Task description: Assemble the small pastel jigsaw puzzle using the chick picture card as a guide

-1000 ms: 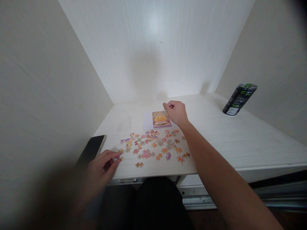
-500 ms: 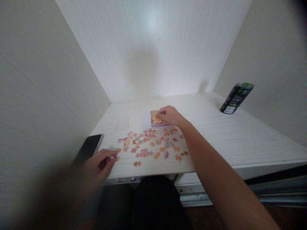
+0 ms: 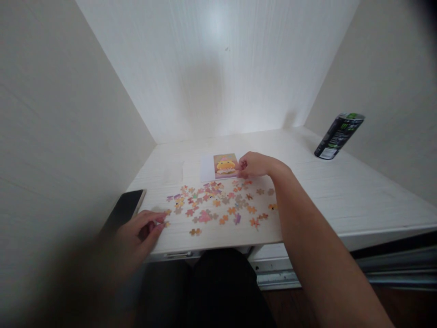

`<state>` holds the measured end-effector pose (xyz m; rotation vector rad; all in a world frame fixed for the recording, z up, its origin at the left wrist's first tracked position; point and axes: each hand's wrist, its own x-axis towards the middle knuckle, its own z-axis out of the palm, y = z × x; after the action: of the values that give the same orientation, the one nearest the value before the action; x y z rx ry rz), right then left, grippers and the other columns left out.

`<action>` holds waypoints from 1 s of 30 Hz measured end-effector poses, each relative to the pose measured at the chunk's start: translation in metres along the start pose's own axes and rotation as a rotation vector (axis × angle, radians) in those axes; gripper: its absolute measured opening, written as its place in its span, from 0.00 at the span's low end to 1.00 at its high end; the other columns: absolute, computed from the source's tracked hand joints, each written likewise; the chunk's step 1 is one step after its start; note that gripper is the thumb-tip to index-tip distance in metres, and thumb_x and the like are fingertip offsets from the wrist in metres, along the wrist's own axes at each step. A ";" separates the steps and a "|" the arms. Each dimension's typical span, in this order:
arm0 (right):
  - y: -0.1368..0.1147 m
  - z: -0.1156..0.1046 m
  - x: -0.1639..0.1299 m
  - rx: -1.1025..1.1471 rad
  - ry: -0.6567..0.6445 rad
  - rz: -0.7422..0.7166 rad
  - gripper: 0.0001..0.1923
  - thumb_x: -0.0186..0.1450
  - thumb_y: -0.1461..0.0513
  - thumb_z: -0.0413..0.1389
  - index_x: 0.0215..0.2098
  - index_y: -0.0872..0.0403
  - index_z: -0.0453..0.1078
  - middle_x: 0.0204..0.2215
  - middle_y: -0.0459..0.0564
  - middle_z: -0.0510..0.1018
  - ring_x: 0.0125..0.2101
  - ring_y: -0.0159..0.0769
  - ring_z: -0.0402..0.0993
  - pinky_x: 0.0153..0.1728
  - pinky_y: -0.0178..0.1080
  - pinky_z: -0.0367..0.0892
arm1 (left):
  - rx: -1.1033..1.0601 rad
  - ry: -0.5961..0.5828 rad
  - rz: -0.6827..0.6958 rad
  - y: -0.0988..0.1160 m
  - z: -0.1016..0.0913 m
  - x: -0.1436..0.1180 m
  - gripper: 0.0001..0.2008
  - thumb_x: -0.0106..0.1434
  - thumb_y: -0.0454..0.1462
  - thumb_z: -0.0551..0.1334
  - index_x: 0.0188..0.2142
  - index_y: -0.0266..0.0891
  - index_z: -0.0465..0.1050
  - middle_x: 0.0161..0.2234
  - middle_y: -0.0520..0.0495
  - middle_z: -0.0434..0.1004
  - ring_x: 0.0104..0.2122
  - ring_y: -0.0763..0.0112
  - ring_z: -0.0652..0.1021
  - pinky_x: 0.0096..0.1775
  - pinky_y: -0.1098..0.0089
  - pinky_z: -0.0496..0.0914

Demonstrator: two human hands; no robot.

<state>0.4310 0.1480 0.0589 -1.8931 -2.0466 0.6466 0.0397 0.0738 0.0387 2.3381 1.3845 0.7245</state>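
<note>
On the left of the table, my left hand (image 3: 141, 232) rests with thumb and index finger closed at small yellow-orange jigsaw pieces (image 3: 167, 212), partly hidden by the fingertips. My right hand (image 3: 254, 165) grips the right edge of a picture card (image 3: 226, 166) between thumb and fingers. The card lies beyond the pieces and shows a yellow figure with a pink top on a brown ground; a plain white panel (image 3: 207, 167) adjoins it on the left. Many loose jigsaw pieces (image 3: 205, 216) in pink, orange, purple and grey are spread between my hands.
A dark phone-like slab (image 3: 124, 207) lies at the table's left edge. A black and green drink can (image 3: 337, 136) stands at the back right. White walls enclose the white table (image 3: 341, 196) at the back and sides. Below the front edge is a drawer handle (image 3: 178, 254).
My right hand has moved right, from over the card's picture to its right edge, uncovering the figure. More pieces show beside my right forearm. My left hand has stayed nearly still.
</note>
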 end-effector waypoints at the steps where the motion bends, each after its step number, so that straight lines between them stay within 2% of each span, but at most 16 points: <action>1: 0.001 0.000 -0.001 -0.012 -0.048 0.021 0.02 0.49 0.65 0.63 0.21 0.53 0.75 0.19 0.44 0.76 0.20 0.31 0.67 0.23 0.35 0.57 | 0.008 0.002 0.005 -0.001 0.000 0.000 0.16 0.62 0.47 0.61 0.42 0.40 0.77 0.36 0.46 0.78 0.28 0.68 0.75 0.30 0.70 0.69; 3: 0.002 -0.002 -0.002 -0.046 -0.111 0.054 0.04 0.49 0.62 0.64 0.20 0.53 0.75 0.18 0.45 0.75 0.19 0.31 0.67 0.22 0.35 0.56 | 0.026 0.005 0.015 -0.002 0.000 0.000 0.16 0.61 0.48 0.62 0.43 0.41 0.77 0.37 0.46 0.79 0.31 0.67 0.76 0.32 0.69 0.70; 6: 0.006 -0.005 -0.003 -0.097 -0.114 0.071 0.05 0.52 0.59 0.63 0.23 0.53 0.76 0.21 0.46 0.77 0.21 0.33 0.68 0.24 0.36 0.58 | 0.039 0.023 0.021 -0.005 0.001 0.001 0.16 0.60 0.49 0.62 0.42 0.44 0.77 0.40 0.47 0.80 0.35 0.63 0.78 0.36 0.67 0.71; 12: 0.013 -0.012 -0.006 -0.084 -0.213 0.142 0.05 0.51 0.59 0.65 0.23 0.53 0.77 0.21 0.46 0.76 0.20 0.32 0.67 0.23 0.36 0.58 | 0.072 0.020 0.036 -0.010 0.002 0.001 0.16 0.61 0.50 0.61 0.43 0.46 0.76 0.42 0.47 0.80 0.37 0.60 0.78 0.37 0.65 0.72; 14: 0.014 -0.012 -0.007 -0.069 -0.223 0.149 0.05 0.51 0.59 0.65 0.23 0.52 0.77 0.20 0.45 0.76 0.20 0.32 0.67 0.23 0.36 0.58 | 0.074 0.011 0.044 -0.010 0.003 0.000 0.16 0.61 0.49 0.61 0.43 0.45 0.76 0.41 0.47 0.80 0.36 0.62 0.78 0.37 0.66 0.71; 18: 0.016 -0.011 -0.007 -0.063 -0.216 0.123 0.03 0.51 0.63 0.64 0.25 0.52 0.78 0.22 0.45 0.78 0.21 0.33 0.69 0.23 0.35 0.59 | 0.046 0.021 0.031 -0.005 0.004 -0.001 0.14 0.63 0.46 0.60 0.42 0.41 0.77 0.36 0.47 0.77 0.27 0.71 0.74 0.29 0.70 0.68; 21: 0.011 -0.008 -0.005 -0.099 -0.169 0.051 0.05 0.52 0.65 0.63 0.28 0.51 0.79 0.24 0.46 0.80 0.24 0.34 0.71 0.24 0.35 0.60 | 0.020 0.046 0.034 -0.001 0.007 -0.002 0.12 0.64 0.43 0.59 0.41 0.40 0.77 0.34 0.47 0.76 0.27 0.71 0.73 0.28 0.72 0.67; 24: -0.008 0.000 0.000 -0.119 -0.106 -0.051 0.06 0.55 0.64 0.60 0.30 0.51 0.79 0.26 0.47 0.80 0.24 0.33 0.71 0.25 0.35 0.60 | 0.020 0.056 0.042 0.003 0.009 -0.003 0.11 0.65 0.41 0.58 0.41 0.39 0.77 0.34 0.47 0.74 0.28 0.72 0.73 0.28 0.72 0.67; 26: -0.026 0.010 0.004 -0.133 -0.041 -0.124 0.07 0.57 0.64 0.59 0.31 0.52 0.79 0.27 0.47 0.80 0.25 0.33 0.70 0.26 0.35 0.60 | 0.026 0.065 0.033 0.004 0.010 -0.004 0.11 0.66 0.40 0.58 0.41 0.38 0.77 0.34 0.47 0.74 0.28 0.71 0.73 0.29 0.72 0.67; 28: -0.043 0.024 0.007 -0.106 0.057 -0.223 0.11 0.60 0.65 0.56 0.36 0.52 0.80 0.29 0.49 0.81 0.26 0.32 0.71 0.28 0.35 0.61 | 0.021 0.066 0.031 0.004 0.010 -0.005 0.11 0.66 0.40 0.57 0.41 0.38 0.76 0.35 0.46 0.74 0.30 0.70 0.73 0.31 0.71 0.67; 30: -0.056 0.037 0.010 -0.088 0.095 -0.307 0.15 0.60 0.65 0.55 0.43 0.52 0.80 0.31 0.50 0.81 0.28 0.33 0.73 0.30 0.35 0.62 | 0.009 0.056 0.031 0.003 0.010 -0.005 0.11 0.67 0.40 0.57 0.42 0.39 0.76 0.37 0.45 0.74 0.32 0.69 0.74 0.32 0.71 0.67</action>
<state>0.3630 0.1508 0.0541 -1.5692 -2.2697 0.3885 0.0456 0.0674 0.0302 2.3684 1.3807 0.8003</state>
